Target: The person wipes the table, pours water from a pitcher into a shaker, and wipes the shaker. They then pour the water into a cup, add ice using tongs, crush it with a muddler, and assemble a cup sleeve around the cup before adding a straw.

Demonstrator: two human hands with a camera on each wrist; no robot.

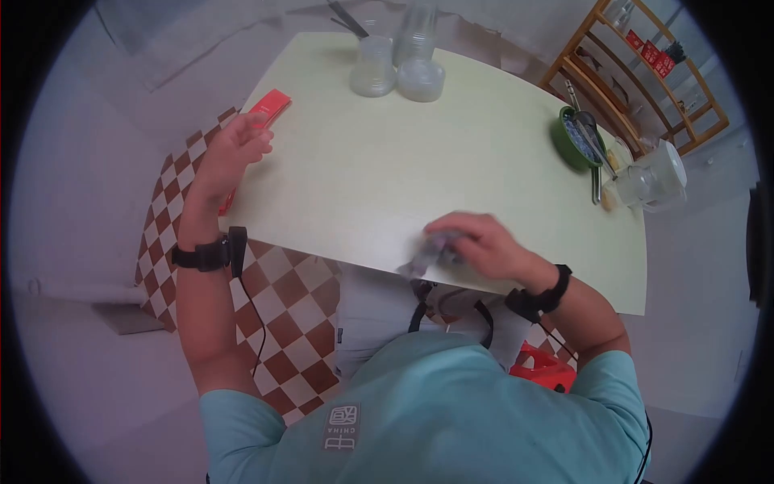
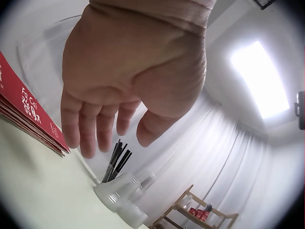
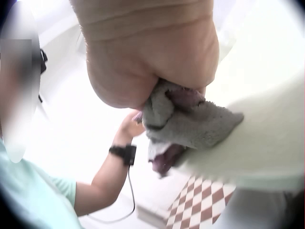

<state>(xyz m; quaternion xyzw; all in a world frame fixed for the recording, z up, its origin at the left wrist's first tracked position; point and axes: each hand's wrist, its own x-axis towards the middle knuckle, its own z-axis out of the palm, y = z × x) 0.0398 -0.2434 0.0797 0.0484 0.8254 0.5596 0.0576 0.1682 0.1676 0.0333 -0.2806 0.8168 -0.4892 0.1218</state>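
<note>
A bunched grey cloth with purplish parts is gripped by my right hand at the table's near edge. Part of the cloth hangs below that hand, blurred in the head view. At the table's left edge, my left hand is raised with its fingers loosely extended and holds nothing. Beside it lies a stack of red paper packets with white lettering. Their far end shows beyond the fingers in the head view, while the hand and forearm hide part of the stack.
Stacks of clear plastic cups and black straws stand at the table's far side. On the right are a green bowl with utensils and a clear pitcher. A wooden shelf stands beyond the table.
</note>
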